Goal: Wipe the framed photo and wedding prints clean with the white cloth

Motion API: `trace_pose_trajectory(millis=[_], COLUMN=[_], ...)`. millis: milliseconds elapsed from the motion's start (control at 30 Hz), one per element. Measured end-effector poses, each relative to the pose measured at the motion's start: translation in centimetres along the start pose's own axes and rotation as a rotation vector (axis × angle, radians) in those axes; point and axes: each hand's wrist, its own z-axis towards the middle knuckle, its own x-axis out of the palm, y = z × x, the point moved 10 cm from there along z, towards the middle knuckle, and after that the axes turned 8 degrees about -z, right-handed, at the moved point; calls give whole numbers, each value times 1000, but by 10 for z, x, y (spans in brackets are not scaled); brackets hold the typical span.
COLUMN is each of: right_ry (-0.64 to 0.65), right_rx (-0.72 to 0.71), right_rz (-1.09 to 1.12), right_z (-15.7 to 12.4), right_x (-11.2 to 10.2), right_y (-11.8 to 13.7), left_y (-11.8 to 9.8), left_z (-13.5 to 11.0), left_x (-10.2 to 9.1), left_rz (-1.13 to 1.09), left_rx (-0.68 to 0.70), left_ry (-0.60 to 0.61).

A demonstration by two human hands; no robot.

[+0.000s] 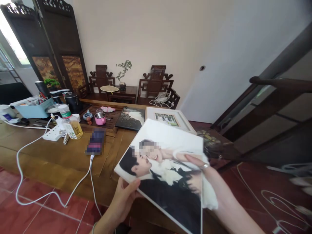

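Note:
A white-edged wedding photo panel [170,201] is held tilted in front of me, its printed side facing up; it shows two people and a bouquet. My left hand [128,191] is closed round the panel's lower left edge, thumb on the front. At the right edge lies my right hand [195,161], a ring-like band on it, pressing a white cloth [210,193] against the panel. Part of the cloth hangs past the edge below the wrist. Most of the right fingers are hidden or blend into the print.
On the wooden table [108,165] are a charging phone [96,141], a bottle [71,125], a power strip [54,132], a pink cup [99,119], a dark photo panel [131,117] and a framed picture [168,118]. A white cable [18,169] hangs over the front edge.

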Motion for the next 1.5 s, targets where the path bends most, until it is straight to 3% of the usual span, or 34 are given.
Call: trace_pose_trajectory(millis=[100,167,267,333,367,400,433,533,633,700,733,833,900,1033,1233,1300,1367,1500], right_ry=[195,152,-194,-476,-544,-534,-452,-5,360,487,454,165,159,242,187,165,139,86], right_rx=[288,244,19,-116,-203,-312,-433,-699,-668,-631,-658,-774,-870,-820,-830,-834,-830,-804], right_rz=[129,120,-4,-235,-392,-559,-716,-1034,-1150,-1146,-1134,-1188,-1373,-1621,-1604,-1589,-1575,-1557], right_z=[-6,-2,3,-8,-13,-16,-17,-25,-27,-22,-15,23,51,115,152,157,161,168], right_x=[24,18,-32,-72,-82,-81,-70,-11,31,51,57,71,101,143,148,143,138,129], right_y=[-38,-38,-15,3,14,24,30,16,-1,16,37,111,131,117,111,112,111,113], left_y=[21,19,-3,-28,-43,-58,-72,-107,-127,-133,-135,-138,-139,-146,-152,-133,-103,-82], left_z=[-7,-10,-10,-4,0,6,13,39,67,85,94,117,132,161,181,181,182,204], left_x=[-3,-6,-10,-9,-8,-6,-5,-2,4,8,11,24,34,49,44,31,2,-33], left_rz=[-26,-60,-99,-77,-51,-16,17,53,48,71,78,73,58,23,66,121,167,172], left_rx=[-223,-251,-241,-198,-156,-115,-74,35,86,86,84,95,113,146,107,3,-181,-155], left_ry=[43,56,49,51,54,48,37,-22,-32,-15,-3,47,73,123,180,160,-13,-242])
